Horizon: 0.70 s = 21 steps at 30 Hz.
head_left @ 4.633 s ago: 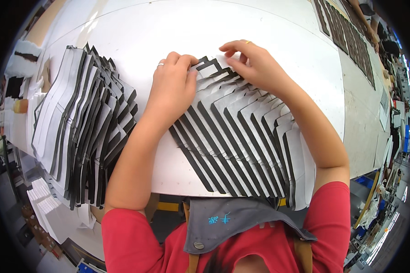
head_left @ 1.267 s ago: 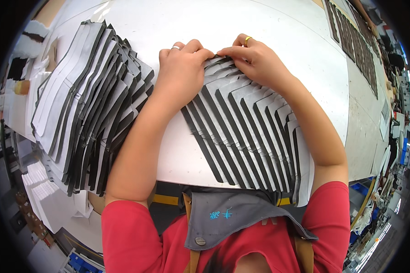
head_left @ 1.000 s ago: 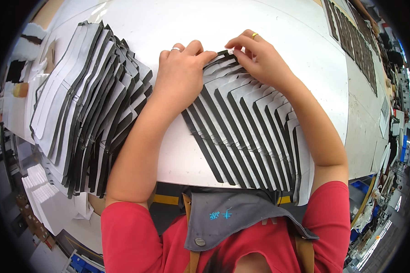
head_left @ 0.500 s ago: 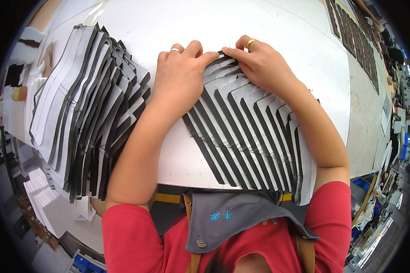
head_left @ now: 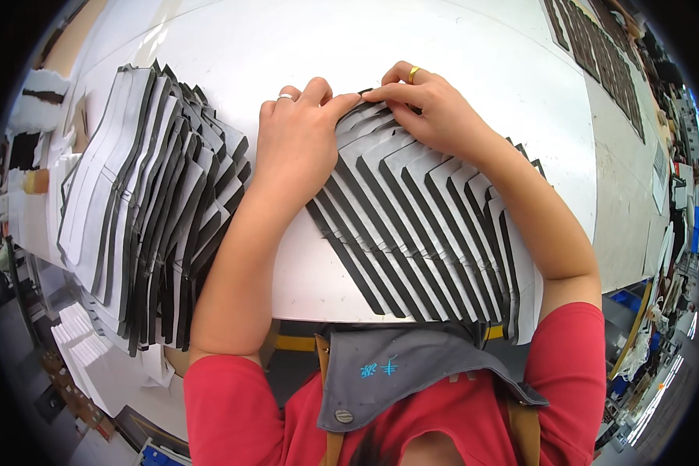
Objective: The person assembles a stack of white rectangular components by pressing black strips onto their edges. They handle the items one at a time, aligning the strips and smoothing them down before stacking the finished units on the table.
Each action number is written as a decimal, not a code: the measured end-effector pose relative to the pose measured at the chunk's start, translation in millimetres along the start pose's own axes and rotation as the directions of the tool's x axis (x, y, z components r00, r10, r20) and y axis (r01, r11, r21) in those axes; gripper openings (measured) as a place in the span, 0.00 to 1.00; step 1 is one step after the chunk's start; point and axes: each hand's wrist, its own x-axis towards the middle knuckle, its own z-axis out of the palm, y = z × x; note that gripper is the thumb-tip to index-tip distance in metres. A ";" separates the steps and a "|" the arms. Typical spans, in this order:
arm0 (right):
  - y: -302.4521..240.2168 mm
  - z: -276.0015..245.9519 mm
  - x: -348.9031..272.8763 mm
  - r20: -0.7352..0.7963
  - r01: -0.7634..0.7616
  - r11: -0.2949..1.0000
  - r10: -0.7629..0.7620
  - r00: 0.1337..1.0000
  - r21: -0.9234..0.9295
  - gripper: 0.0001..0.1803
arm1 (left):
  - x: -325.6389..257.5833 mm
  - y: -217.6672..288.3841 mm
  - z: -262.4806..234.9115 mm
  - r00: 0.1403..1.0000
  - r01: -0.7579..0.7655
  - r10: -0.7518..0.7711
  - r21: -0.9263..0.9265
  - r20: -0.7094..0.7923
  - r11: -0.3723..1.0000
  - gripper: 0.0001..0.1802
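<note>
Fanned panels (head_left: 412, 194) pinched at far end by left hand (head_left: 297, 140) and right hand (head_left: 435, 109), close together. Edge-working step judged in hand; even pinch likely required next.

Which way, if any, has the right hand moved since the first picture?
Yes, the right hand moved slightly left, judged against the right edge of the white tabletop.
</note>
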 end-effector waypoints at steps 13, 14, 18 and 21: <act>-28.1 -73.5 -71.9 -0.243 -0.412 0.884 0.459 0.855 0.221 0.12 | 5.1 1.4 -7.4 0.957 0.291 -0.267 -0.349 0.115 0.891 0.23; -37.5 -80.9 -94.4 -0.235 -0.466 0.870 0.492 0.838 0.157 0.13 | 4.7 4.3 -14.4 0.938 0.343 -0.290 -0.382 0.192 0.858 0.24; -84.2 -80.5 -178.2 -0.131 -0.655 0.755 0.646 0.752 -0.036 0.14 | 0.2 15.9 -26.3 0.856 0.509 -0.318 -0.557 0.408 0.657 0.27; -109.2 -45.1 -200.4 -0.287 -0.535 0.814 0.469 0.835 -0.226 0.16 | -1.1 4.8 -3.9 0.783 0.618 -0.203 -0.770 0.588 0.156 0.27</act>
